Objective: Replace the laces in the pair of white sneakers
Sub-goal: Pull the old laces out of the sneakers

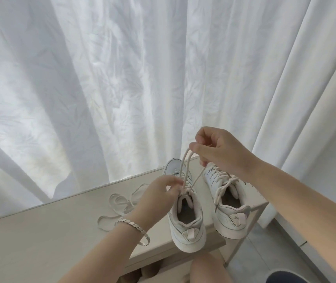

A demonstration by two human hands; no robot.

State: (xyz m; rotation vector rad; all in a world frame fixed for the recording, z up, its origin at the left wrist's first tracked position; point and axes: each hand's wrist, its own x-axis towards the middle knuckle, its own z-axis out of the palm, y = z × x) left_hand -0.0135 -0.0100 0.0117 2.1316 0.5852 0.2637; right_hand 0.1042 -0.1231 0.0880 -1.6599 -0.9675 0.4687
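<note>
Soft daylight comes through the white curtain beyond my right hand, brightest in the folds up and left of it, where the cloth nearly washes out and its leaf pattern turns faint. Backlit, that hand is shaded on the side facing me; my left hand is evenly lit. The pale lace I pinch in both hands barely stands out against the glow. Shadows are weak: the table is darker along its front edge below my left wrist. The wide lens leans the folds outward, and my forearms look stretched and slightly soft.
</note>
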